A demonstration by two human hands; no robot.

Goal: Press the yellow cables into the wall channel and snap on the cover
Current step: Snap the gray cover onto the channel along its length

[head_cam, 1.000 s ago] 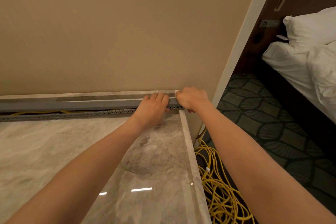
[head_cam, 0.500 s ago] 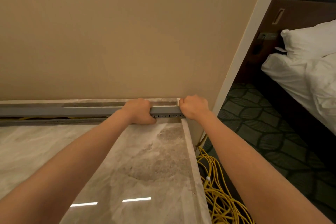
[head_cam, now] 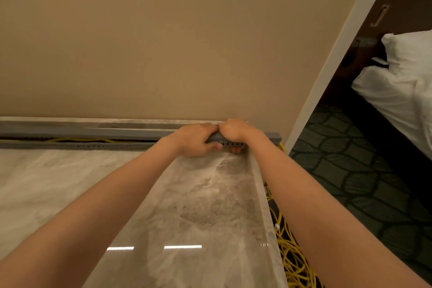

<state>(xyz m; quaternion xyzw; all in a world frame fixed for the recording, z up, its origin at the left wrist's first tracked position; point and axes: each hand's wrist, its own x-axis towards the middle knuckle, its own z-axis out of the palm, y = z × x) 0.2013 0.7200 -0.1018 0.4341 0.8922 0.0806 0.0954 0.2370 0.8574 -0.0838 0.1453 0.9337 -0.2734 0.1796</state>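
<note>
A grey slotted wall channel (head_cam: 93, 146) runs along the foot of the beige wall, at the back of a marble counter (head_cam: 70, 182). A long grey cover (head_cam: 105, 133) lies over it, with a gap on the left where yellow cables (head_cam: 79, 140) show inside. My left hand (head_cam: 194, 139) and my right hand (head_cam: 236, 132) sit side by side near the right end, fingers curled over the cover's top and thumbs under the channel. The cover's right end (head_cam: 273, 137) juts past the counter edge. A yellow cable (head_cam: 281, 147) drops off there.
A tangled pile of yellow cable (head_cam: 294, 262) lies on the patterned carpet (head_cam: 350, 170) beside the counter's right edge. A white wall corner trim (head_cam: 327, 65) rises to the right. Beyond it stands a bed with white linen (head_cam: 402, 91) and a dark headboard (head_cam: 374, 21).
My left hand has slid right until it touches my right hand. The cover's right end now sticks out beyond my right hand, and the gap with cables shows again on the left.
</note>
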